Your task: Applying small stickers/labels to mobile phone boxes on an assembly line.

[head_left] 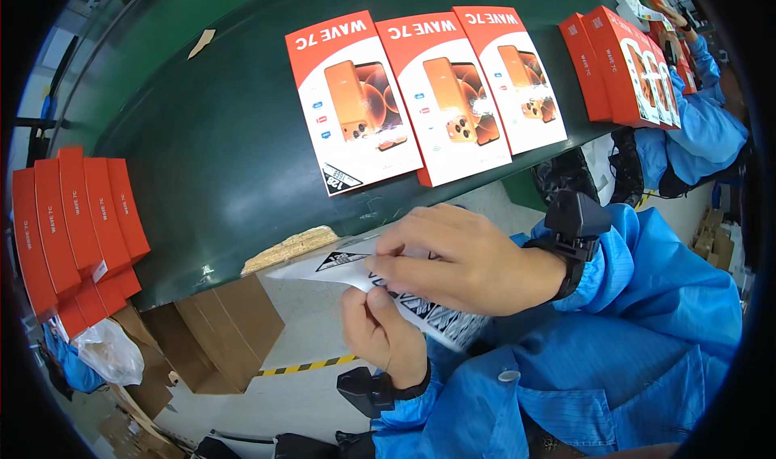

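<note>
A white sheet of stickers [331, 271] printed with black triangular labels is held just off the table's front edge. My left hand [384, 334] is closed on its lower edge, thumb and fingers pinching it. Over the upper part of the sheet, my right hand [465, 257] has its fingertips pressed together; whether a loose label is between them is hidden. Beyond my hands lie three red-and-white phone boxes, the left one [352, 103], the middle one [444, 95] and the right one [513, 79]. A black triangular label [341, 178] sits on the left box's near corner.
Stacked red boxes [77, 225] stand at the table's left end, more red boxes [618, 71] at the right. The green table's [218, 136] front edge is chipped. Below it is a cardboard box [218, 330]. A co-worker in a blue sleeve [703, 128] sits at far right.
</note>
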`<state>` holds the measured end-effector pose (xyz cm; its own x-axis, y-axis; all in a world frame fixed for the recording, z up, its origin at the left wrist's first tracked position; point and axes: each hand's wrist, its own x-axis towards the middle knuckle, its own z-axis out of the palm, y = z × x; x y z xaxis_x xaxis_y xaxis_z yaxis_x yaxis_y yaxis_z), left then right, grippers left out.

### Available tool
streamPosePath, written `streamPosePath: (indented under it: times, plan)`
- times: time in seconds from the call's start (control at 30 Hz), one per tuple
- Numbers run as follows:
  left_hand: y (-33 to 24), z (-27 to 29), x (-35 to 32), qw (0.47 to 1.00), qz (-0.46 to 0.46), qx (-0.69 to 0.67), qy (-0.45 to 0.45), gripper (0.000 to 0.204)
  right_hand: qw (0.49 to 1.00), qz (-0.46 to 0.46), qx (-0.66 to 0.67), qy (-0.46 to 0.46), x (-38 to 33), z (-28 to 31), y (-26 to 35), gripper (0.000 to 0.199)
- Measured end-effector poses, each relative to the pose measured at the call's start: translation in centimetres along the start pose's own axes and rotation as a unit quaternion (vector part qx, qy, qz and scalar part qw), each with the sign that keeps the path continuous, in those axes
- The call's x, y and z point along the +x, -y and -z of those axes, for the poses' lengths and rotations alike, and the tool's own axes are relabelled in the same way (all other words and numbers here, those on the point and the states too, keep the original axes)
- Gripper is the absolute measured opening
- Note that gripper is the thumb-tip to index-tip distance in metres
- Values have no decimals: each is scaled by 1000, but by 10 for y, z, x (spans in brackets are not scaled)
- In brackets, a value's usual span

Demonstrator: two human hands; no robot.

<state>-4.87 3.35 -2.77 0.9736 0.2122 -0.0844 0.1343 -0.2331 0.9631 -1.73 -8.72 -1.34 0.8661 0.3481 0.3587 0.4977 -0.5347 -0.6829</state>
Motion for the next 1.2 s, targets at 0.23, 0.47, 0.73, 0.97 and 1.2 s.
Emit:
streamPosePath:
  times: [0.23, 0.47, 0.73, 0.97, 1.2]
  plan:
    - [-20, -9, -2, 997, -16, 24, 72, 23, 995, 41, -78, -47, -14, 7, -1, 18]
    - [-10, -24, -1, 995, 37, -79, 48, 27, 996, -1, 50, -69, -29, 18, -7, 11]
    - [7, -12, -1, 860, -271, 163, 401, 6, 927, -203, 303, -92, -14, 99, -68, 12]
    - [10, -69, 4, 837, -311, 180, 414, 12, 956, -193, 186, 122, -5, 63, -88, 9]
    - [27, -79, 3, 842, -336, 166, 387, 12, 970, -168, 147, 101, -4, 55, -87, 8]
